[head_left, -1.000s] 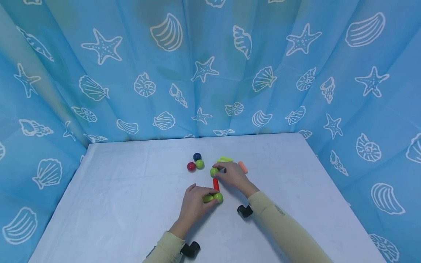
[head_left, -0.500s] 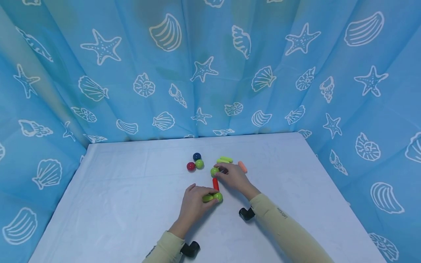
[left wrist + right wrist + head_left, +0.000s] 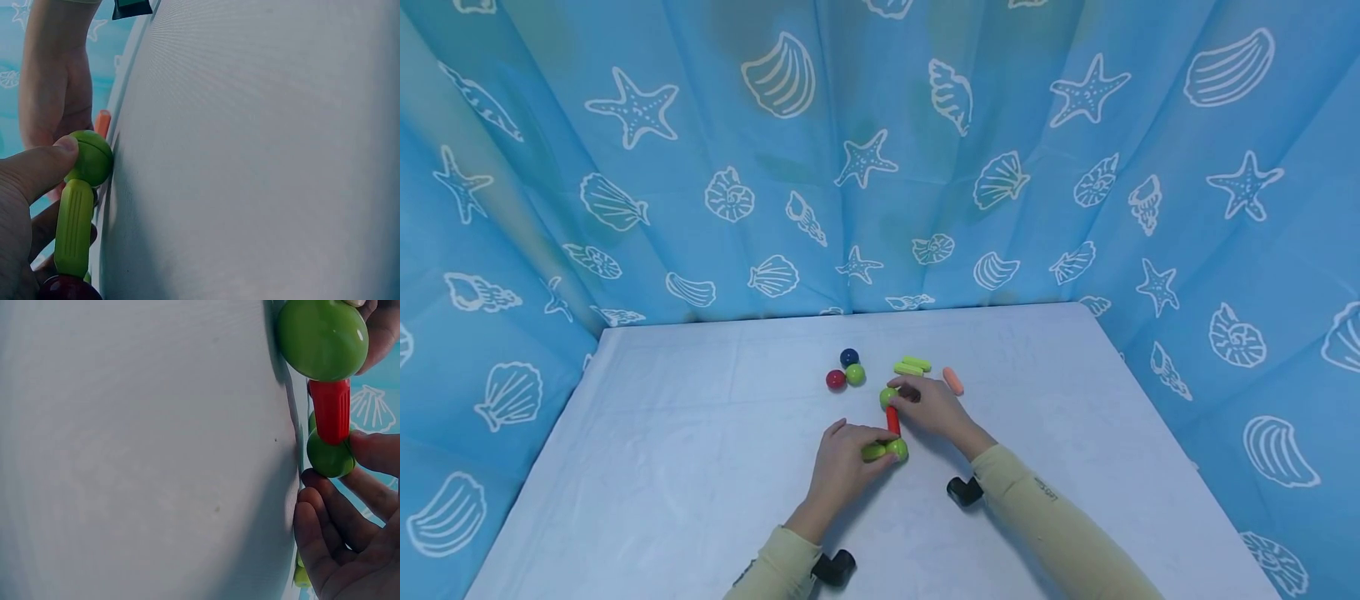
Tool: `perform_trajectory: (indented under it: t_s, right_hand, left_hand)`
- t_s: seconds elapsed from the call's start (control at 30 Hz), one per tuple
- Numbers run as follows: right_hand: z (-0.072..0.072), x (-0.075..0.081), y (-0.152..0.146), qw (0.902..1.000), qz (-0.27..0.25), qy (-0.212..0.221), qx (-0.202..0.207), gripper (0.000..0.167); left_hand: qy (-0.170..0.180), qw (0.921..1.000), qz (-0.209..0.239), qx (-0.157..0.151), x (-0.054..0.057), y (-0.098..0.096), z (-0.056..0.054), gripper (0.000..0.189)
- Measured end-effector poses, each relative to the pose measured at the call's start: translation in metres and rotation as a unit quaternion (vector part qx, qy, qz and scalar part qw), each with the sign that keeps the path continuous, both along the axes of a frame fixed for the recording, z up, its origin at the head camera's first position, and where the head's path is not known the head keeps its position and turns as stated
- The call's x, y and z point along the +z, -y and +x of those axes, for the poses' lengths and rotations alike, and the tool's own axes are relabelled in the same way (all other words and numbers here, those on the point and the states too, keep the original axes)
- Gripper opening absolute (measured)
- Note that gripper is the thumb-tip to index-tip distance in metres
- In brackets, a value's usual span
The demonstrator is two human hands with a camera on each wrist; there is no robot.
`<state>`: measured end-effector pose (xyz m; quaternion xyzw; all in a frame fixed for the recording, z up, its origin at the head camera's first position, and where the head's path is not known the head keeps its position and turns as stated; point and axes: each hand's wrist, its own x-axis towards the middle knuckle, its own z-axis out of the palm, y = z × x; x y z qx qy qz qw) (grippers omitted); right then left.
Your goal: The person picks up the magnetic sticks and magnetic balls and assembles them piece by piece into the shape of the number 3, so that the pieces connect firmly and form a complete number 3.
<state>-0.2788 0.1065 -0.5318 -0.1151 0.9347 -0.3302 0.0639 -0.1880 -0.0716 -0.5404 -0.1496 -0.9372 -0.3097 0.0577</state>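
Observation:
My left hand (image 3: 842, 462) grips a green ball (image 3: 897, 451) low in the middle of the table. From that ball a yellow-green ribbed rod (image 3: 74, 231) runs to a dark red ball (image 3: 67, 289), seen in the left wrist view. A red rod (image 3: 892, 421) also extends from the held green ball, pointing away from me. At its far end my right hand (image 3: 934, 408) pinches a second green ball (image 3: 888, 397) between thumb and fingers. In the right wrist view this ball meets the red rod's tip; how deeply they join is hidden.
Farther back lie a dark blue ball (image 3: 849, 357), a red ball (image 3: 836, 380) and a green ball (image 3: 855, 375), close together. Two yellow-green rods (image 3: 913, 365) and an orange rod (image 3: 953, 381) lie beyond my right hand. A blue shell-patterned curtain (image 3: 865, 208) surrounds the white table (image 3: 662, 433).
My right hand has come slightly nearer to me, bringing its green ball down against the red rod's far end. The left hand has stayed in place.

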Motion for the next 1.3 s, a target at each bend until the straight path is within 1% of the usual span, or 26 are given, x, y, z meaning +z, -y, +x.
perform_trajectory:
  t_s: [0.17,0.53,0.67,1.0,1.1,1.3]
  right_hand:
    - [0.001,-0.001,0.001,1.0000,-0.007,0.002,-0.006,0.033]
    - [0.003,0.000,0.001,0.9998,-0.012,0.000,-0.014,0.030]
    - [0.005,0.001,0.001,0.9999,-0.013,-0.002,-0.010,0.029]
    - [0.007,-0.003,-0.006,0.9998,-0.010,-0.016,0.001,0.028]
    - [0.008,-0.003,-0.008,0.9998,-0.013,-0.014,0.002,0.028]
    - [0.010,-0.001,-0.009,0.9997,-0.023,-0.010,0.003,0.028]
  left_hand:
    - [0.007,0.9999,0.009,0.000,-0.001,0.000,-0.001,0.033]
    - [0.004,0.9997,0.022,-0.006,-0.003,0.000,-0.001,0.032]
    - [0.005,0.9997,0.024,-0.006,-0.003,-0.002,-0.001,0.032]
    - [0.008,0.9998,0.013,-0.013,0.001,-0.006,0.002,0.032]
    - [0.013,0.9998,0.012,-0.013,0.001,-0.007,0.003,0.032]
    - [0.011,0.9998,0.011,-0.012,0.000,-0.009,0.004,0.032]
